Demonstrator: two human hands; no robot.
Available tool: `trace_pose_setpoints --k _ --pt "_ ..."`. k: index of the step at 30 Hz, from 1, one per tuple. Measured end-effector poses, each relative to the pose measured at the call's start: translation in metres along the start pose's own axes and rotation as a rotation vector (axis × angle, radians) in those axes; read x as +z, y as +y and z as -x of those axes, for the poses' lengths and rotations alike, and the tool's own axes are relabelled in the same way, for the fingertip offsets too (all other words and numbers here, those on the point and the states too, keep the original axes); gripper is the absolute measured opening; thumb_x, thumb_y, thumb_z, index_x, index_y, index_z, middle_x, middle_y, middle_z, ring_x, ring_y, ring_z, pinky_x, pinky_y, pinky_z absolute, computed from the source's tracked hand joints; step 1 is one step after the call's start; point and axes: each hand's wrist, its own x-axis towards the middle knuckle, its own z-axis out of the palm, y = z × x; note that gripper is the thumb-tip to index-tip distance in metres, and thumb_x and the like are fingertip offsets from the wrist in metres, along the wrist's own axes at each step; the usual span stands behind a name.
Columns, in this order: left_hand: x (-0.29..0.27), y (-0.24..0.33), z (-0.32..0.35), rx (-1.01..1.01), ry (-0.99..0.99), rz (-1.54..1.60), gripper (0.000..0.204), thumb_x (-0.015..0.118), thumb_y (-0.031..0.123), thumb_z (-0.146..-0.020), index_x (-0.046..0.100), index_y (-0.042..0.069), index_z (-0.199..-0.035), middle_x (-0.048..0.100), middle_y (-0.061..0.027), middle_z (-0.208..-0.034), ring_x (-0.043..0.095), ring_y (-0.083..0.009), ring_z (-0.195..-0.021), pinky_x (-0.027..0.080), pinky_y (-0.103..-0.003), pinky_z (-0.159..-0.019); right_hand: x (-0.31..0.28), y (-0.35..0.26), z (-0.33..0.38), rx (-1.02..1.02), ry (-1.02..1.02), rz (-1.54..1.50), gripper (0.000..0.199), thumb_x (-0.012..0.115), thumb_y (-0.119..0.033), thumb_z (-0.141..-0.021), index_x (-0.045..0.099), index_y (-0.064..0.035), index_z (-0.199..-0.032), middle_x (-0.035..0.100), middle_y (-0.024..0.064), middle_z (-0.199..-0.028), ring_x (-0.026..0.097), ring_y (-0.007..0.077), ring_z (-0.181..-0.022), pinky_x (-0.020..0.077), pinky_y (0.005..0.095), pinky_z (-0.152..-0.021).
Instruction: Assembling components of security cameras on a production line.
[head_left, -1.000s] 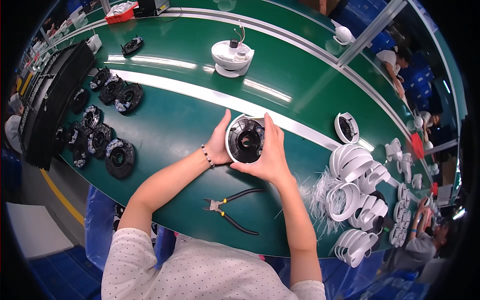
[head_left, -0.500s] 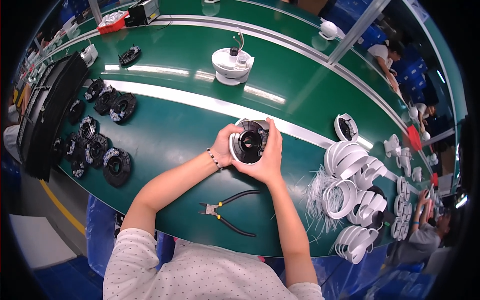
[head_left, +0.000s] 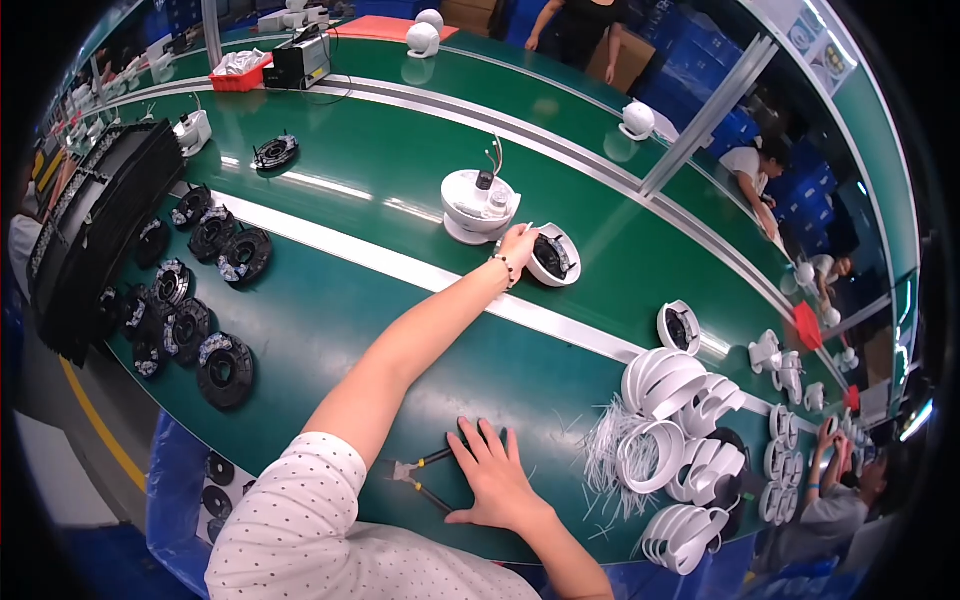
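Note:
My left hand (head_left: 517, 250) reaches far forward, with its fingers closed at the left rim of a white round housing (head_left: 568, 277) that has a black ring-shaped part inside. This housing is at the far green belt, beside a white round base (head_left: 475, 197) with wires rising from its top. Nearer to me, my right hand (head_left: 492, 480) has its fingers spread above the table. It lies over the handles of the diagonal cutters (head_left: 404, 472), whose jaws point left; the handle ends are hidden under it.
Several black ring parts with circuit boards (head_left: 225, 370) lie at left by a black tray stack (head_left: 100, 230). White curved rings (head_left: 665, 385) and a heap of thin white strips (head_left: 612, 455) lie at right. Another white housing (head_left: 679, 328) stands behind them. Other people work across the belt.
The white housing has gone from between both hands at the middle to the far belt, in my left hand. My right hand has let go and come back to the cutters.

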Motion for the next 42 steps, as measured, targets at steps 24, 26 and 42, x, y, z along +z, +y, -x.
trace_pose_setpoints --k 24,26,42 --pt "-0.035 0.108 -0.059 0.757 -0.475 -1.301 0.017 0.062 0.011 -0.066 0.066 0.009 -0.082 0.061 -0.0108 -0.090 0.057 -0.0283 -0.088 0.045 -0.035 -0.078 -0.183 0.203 -0.084 0.451 0.997 0.466 0.041 0.066 -0.015 -0.057 0.053 -0.0047 -0.095 0.053 0.0089 -0.080 0.050 0.0265 -0.081 0.0402 0.0365 -0.072" --pt "-0.019 0.111 -0.056 0.662 -0.453 -1.402 0.015 0.063 0.013 -0.066 0.066 0.009 -0.081 0.062 -0.0111 -0.085 0.058 -0.0280 -0.084 0.046 -0.036 -0.076 -0.193 0.225 -0.108 0.362 0.886 0.547 0.040 0.066 -0.014 -0.054 0.054 -0.0060 -0.092 0.053 0.0085 -0.082 0.050 0.0268 -0.082 0.0399 0.0355 -0.072" --pt "-0.006 0.111 -0.066 0.754 -0.339 -1.266 0.020 0.069 0.027 -0.065 0.062 0.008 -0.066 0.062 -0.0105 -0.070 0.060 -0.0276 -0.072 0.048 -0.037 -0.065 -0.201 0.228 -0.191 0.275 0.497 0.746 0.044 0.067 -0.019 -0.050 0.058 -0.0065 -0.091 0.053 0.0093 -0.084 0.048 0.0256 -0.085 0.0372 0.0346 -0.071"
